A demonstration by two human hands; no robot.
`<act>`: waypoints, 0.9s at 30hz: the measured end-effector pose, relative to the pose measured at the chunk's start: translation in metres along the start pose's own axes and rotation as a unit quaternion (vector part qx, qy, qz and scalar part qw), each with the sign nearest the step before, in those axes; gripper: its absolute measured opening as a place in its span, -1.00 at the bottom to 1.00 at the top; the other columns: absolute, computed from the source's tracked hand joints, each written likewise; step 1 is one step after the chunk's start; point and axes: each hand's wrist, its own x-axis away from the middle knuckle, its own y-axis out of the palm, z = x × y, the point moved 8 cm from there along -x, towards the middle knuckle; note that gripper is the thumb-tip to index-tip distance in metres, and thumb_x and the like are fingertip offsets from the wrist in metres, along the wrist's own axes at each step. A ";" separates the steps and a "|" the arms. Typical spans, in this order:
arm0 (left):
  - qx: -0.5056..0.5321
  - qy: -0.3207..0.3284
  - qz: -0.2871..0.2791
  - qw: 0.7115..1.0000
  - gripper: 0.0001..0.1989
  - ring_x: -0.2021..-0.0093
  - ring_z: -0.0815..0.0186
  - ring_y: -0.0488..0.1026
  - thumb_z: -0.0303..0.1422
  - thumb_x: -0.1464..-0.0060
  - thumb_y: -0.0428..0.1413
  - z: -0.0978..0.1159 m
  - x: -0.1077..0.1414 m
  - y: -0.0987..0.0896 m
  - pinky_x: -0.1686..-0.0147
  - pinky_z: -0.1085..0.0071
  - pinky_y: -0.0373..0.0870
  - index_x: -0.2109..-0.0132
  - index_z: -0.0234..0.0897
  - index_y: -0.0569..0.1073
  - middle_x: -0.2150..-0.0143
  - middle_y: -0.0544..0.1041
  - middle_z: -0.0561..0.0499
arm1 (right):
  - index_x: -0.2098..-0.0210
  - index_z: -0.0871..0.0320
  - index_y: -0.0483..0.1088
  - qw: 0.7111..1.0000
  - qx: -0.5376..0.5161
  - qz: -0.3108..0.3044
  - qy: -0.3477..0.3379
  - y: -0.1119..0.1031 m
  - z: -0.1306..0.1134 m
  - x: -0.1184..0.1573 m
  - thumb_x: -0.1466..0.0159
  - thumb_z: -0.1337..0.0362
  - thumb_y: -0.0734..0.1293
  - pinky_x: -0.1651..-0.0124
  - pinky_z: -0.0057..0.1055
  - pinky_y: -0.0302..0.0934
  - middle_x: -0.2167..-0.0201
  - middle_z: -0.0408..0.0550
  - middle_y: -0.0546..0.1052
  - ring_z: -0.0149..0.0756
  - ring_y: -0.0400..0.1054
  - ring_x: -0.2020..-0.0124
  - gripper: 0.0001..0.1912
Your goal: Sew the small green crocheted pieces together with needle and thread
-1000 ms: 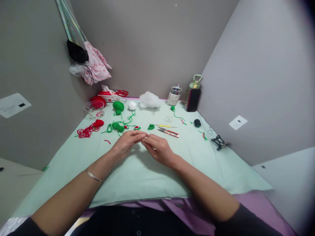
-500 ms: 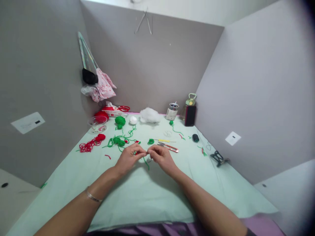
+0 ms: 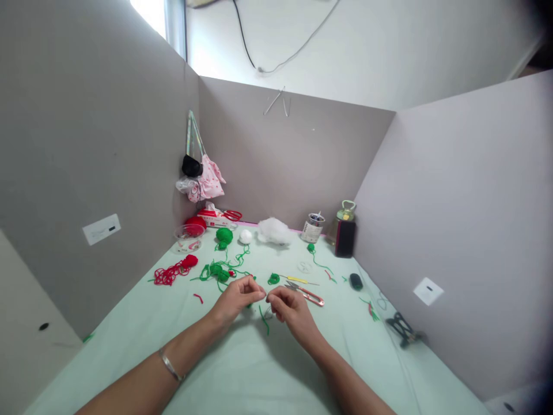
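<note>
My left hand (image 3: 237, 301) has thumb and index finger pressed together over the middle of the table. Facing it, my right hand (image 3: 292, 310) is pinched too, its fingertips a small gap from the left ones. Whatever lies between the fingers is too small to make out. Below the fingertips a loose strand of green yarn (image 3: 264, 321) lies on the cloth. Just beyond the right hand are orange-handled thread snips (image 3: 311, 296), a crochet hook with a yellow grip (image 3: 298, 280) and a small green yarn coil (image 3: 273, 279). Tangled green yarn (image 3: 218, 272) is beyond the left hand.
Red yarn (image 3: 170, 273) spreads at left near a clear plastic tub (image 3: 188, 245). Along the back stand a green yarn ball (image 3: 224, 236), a white ball (image 3: 245, 236), fluffy stuffing (image 3: 274, 231), a pen pot (image 3: 313, 228) and a phone (image 3: 344, 239). Grey panels (image 3: 285, 155) enclose the table.
The view has tipped up, so everything sits lower and somewhat right in the picture. My fingertips, close together before, are now slightly apart.
</note>
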 end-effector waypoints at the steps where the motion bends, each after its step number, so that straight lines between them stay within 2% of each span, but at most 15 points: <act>1: 0.006 0.001 0.003 1.000 -0.65 0.33 0.34 0.39 -0.19 0.15 0.38 0.000 0.000 0.000 0.23 0.40 0.23 0.43 -0.27 0.39 0.36 0.53 0.02 | 0.46 0.19 0.40 1.000 0.004 0.001 -0.002 0.000 0.000 0.000 -0.22 0.05 0.32 0.49 -0.46 0.00 0.62 -0.19 0.34 -0.46 0.12 0.60 -0.68; 6: 0.031 -0.005 0.039 0.999 -0.65 0.35 0.37 0.36 -0.21 0.12 0.38 0.006 0.002 -0.010 0.27 0.43 0.22 0.34 -0.23 0.36 0.35 0.50 0.08 | 0.45 0.18 0.43 1.000 0.002 0.002 0.002 -0.003 0.000 -0.001 -0.21 0.07 0.34 0.49 -0.46 0.01 0.62 -0.21 0.34 -0.45 0.11 0.59 -0.71; 10: 0.031 0.015 0.075 0.997 -0.65 0.27 0.33 0.41 -0.21 0.07 0.36 0.015 0.002 -0.024 0.20 0.40 0.26 0.30 -0.22 0.35 0.33 0.50 0.08 | 0.46 0.18 0.43 1.000 -0.002 0.016 0.007 -0.010 -0.003 -0.002 -0.20 0.09 0.35 0.48 -0.45 0.00 0.64 -0.22 0.31 -0.45 0.10 0.59 -0.73; 13: 0.010 0.034 0.085 0.996 -0.67 0.23 0.33 0.43 -0.22 0.05 0.35 0.018 0.001 -0.028 0.13 0.38 0.28 0.30 -0.24 0.37 0.31 0.51 0.07 | 0.45 0.18 0.43 1.000 -0.012 0.022 0.017 -0.013 -0.004 -0.001 -0.20 0.10 0.36 0.48 -0.45 0.00 0.65 -0.23 0.31 -0.45 0.10 0.60 -0.74; 17: -0.036 0.062 0.084 0.994 -0.69 0.26 0.34 0.42 -0.23 0.05 0.35 0.019 0.000 -0.028 0.16 0.39 0.30 0.30 -0.25 0.40 0.34 0.47 0.10 | 0.42 0.19 0.48 0.999 -0.027 0.018 0.019 -0.017 -0.006 0.000 -0.21 0.08 0.39 0.46 -0.44 0.03 0.61 -0.19 0.37 -0.45 0.14 0.59 -0.72; 20: -0.049 0.090 0.088 0.991 -0.72 0.24 0.34 0.41 -0.23 0.01 0.33 0.024 0.000 -0.030 0.15 0.40 0.31 0.28 -0.24 0.40 0.32 0.45 0.10 | 0.35 0.21 0.54 0.996 -0.050 0.068 0.000 -0.035 -0.010 -0.001 -0.22 0.05 0.42 0.44 -0.43 0.05 0.60 -0.18 0.38 -0.45 0.16 0.56 -0.69; 22: -0.042 0.109 0.099 0.988 -0.74 0.20 0.34 0.41 -0.23 -0.03 0.31 0.028 0.000 -0.034 0.10 0.41 0.32 0.25 -0.23 0.41 0.28 0.44 0.09 | 0.31 0.21 0.56 0.987 -0.109 0.119 -0.005 -0.055 -0.011 -0.001 -0.19 0.03 0.46 0.47 -0.45 0.04 0.58 -0.18 0.40 -0.47 0.16 0.56 -0.66; 25: -0.036 0.121 0.124 0.984 -0.72 0.14 0.30 0.41 -0.20 -0.04 0.31 0.033 0.001 -0.042 0.05 0.39 0.33 0.21 -0.23 0.44 0.22 0.45 0.05 | 0.27 0.19 0.54 0.955 -0.235 0.181 -0.005 -0.087 -0.011 0.000 -0.10 0.02 0.54 0.57 -0.52 -0.03 0.50 -0.17 0.44 -0.54 0.10 0.60 -0.62; 27: -0.041 0.120 0.135 0.983 -0.69 0.12 0.27 0.41 -0.18 -0.02 0.32 0.034 0.001 -0.046 0.05 0.37 0.35 0.19 -0.23 0.46 0.20 0.46 0.02 | 0.27 0.17 0.51 0.932 -0.298 0.205 -0.010 -0.105 -0.013 0.001 -0.05 0.07 0.58 0.62 -0.58 -0.09 0.53 -0.23 0.39 -0.58 0.04 0.62 -0.62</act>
